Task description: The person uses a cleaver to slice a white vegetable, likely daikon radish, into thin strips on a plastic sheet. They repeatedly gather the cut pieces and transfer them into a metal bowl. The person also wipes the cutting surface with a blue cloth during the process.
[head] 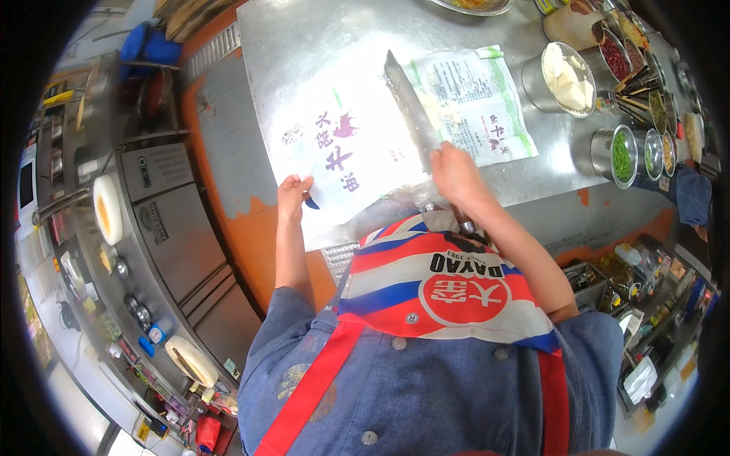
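Note:
My left hand point(295, 196) pinches the near left corner of a white printed plastic bag point(365, 165), which lies spread on the steel table point(319, 34). My right hand point(456, 171) is closed at the near end of a long, wide blade point(410, 108), seemingly a cleaver or large knife; its handle is hidden in the fist. The blade lies along the line between the white bag and a second white-and-green printed bag point(485, 108). Small pale crumbs point(447, 114) sit on the second bag beside the blade. Glare washes out part of the first bag.
To the right stand a steel pot of white blocks point(570, 85), a steel container of chopped greens point(621, 159) and several containers of ingredients. A metal bowl point(476, 5) is at the far edge. A steel refrigerator point(165, 216) stands left; another person's sleeve point(693, 194) shows far right.

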`<act>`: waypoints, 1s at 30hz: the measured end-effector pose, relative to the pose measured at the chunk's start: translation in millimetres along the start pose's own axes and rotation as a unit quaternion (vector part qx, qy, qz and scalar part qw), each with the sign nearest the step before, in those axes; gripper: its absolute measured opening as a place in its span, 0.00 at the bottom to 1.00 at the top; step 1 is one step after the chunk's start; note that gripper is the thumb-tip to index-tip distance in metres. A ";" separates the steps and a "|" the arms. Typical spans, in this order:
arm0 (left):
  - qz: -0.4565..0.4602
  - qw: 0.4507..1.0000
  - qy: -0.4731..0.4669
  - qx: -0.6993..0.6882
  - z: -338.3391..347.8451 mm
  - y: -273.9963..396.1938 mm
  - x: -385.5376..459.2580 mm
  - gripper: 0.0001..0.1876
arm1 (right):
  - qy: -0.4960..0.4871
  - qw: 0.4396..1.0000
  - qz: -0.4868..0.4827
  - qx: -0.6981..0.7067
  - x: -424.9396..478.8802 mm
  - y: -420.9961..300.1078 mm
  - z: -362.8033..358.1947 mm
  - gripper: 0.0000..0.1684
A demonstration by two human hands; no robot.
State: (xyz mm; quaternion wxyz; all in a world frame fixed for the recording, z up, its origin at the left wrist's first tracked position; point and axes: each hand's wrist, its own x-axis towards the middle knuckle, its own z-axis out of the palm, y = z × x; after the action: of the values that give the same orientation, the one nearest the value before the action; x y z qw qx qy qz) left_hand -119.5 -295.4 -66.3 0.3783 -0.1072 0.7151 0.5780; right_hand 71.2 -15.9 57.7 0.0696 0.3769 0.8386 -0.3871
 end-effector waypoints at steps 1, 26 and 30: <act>0.016 1.000 0.002 -0.003 -4.9 -0.7 4.8 0.06 | 0.001 1.000 -0.003 -0.005 0.8 -1.7 2.0 0.16; 0.025 1.000 0.002 0.002 -9.1 -19.9 22.1 0.06 | 0.013 0.999 0.003 -0.044 5.4 -16.8 33.5 0.09; 0.016 0.999 0.006 0.042 -7.7 -18.6 23.9 0.06 | 0.005 1.000 0.008 -0.030 5.6 -21.8 34.3 0.09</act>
State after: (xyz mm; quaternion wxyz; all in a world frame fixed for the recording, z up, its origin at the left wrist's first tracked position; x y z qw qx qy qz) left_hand -128.3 -301.4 -95.7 0.3691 -0.0828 0.7425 0.5528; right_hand 46.3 -45.9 44.7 0.0797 0.3831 0.8471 -0.3595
